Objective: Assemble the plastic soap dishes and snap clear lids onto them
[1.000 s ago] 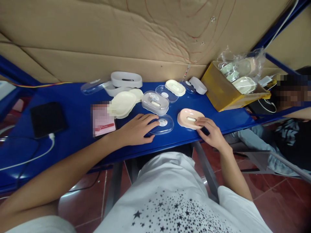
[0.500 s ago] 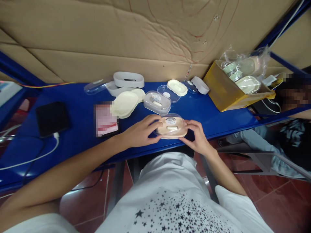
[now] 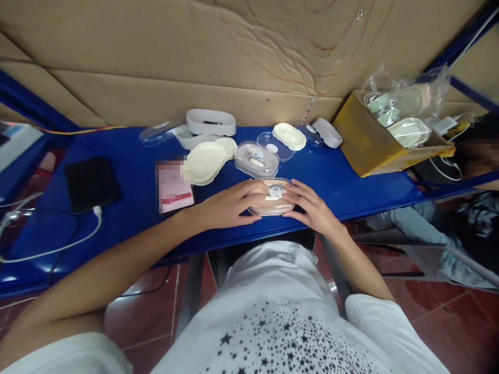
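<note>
Near the front edge of the blue worktop, straight ahead of me, lies a pink oval case under a clear lid. Its long axis runs left to right, roughly along that edge, with one rounded end towards each of my hands and the lid facing up. The pale bar at its middle lies along the same line, and a round white label sits just beyond it. My grip closes on both ends: my left hand has bent fingers over the left end, thumb at the near side; my right hand holds the right end likewise. Just behind stands a grey oval case, its long axis slanting slightly nearer me at the right.
</note>
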The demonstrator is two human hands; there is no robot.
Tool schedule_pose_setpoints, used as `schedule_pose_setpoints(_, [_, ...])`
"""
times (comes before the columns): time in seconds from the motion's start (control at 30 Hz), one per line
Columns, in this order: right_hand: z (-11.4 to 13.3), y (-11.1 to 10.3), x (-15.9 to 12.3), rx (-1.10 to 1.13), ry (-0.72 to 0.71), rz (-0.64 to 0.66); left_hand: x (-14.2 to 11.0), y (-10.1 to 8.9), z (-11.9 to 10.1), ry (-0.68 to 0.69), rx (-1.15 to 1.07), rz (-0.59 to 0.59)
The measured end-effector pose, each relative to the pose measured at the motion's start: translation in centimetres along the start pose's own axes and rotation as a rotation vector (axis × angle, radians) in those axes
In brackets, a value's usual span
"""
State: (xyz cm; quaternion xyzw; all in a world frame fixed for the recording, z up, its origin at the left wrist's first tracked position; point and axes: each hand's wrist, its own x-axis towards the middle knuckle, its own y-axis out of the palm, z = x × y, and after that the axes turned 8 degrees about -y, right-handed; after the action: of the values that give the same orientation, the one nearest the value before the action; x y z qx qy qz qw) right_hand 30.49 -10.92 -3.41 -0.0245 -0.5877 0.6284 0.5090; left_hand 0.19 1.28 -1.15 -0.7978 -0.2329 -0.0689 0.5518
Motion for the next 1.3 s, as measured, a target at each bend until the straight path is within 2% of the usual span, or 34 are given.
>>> schedule_pose_setpoints(0.23, [0.2, 0.1, 0.1, -0.001, 0.005, 0.028, -0.2, 0.2, 0.6, 0.031, 0.085, 0.035])
schedule_pose_setpoints(0.47, [-0.5, -0.3, 0.9, -0.019, 0.042, 0.050, -0.3, 0.3, 0.5, -0.040, 0.103, 0.085])
schedule_pose_setpoints(0.63, [0.3, -0.1, 0.8, -0.091, -0.035, 0.093, -0.2, 0.0, 0.7, 0.024, 0.047, 0.079])
schedule_pose_setpoints(0.8, [0.5, -0.4, 0.3, -0.061, -0.041, 0.135, -0.1, 0.2, 0.7, 0.014, 0.041, 0.085])
schedule_pose_setpoints(1.1, [0.5, 0.2, -0.6, -0.089, -0.049, 0.043, -0.1, 1.1, 0.9, 0.022, 0.050, 0.056])
schedule_pose_setpoints(1.2, [0.4, 0.2, -0.7, -0.081, -0.072, 0.031, 0.0, 0.7, 0.5, 0.048, 0.029, 0.042])
schedule_pose_setpoints(1.3, [-0.4, -0.8, -0.9, -0.074, -0.054, 0.041, 0.2, -0.4, 0.2, 0.022, 0.071, 0.033])
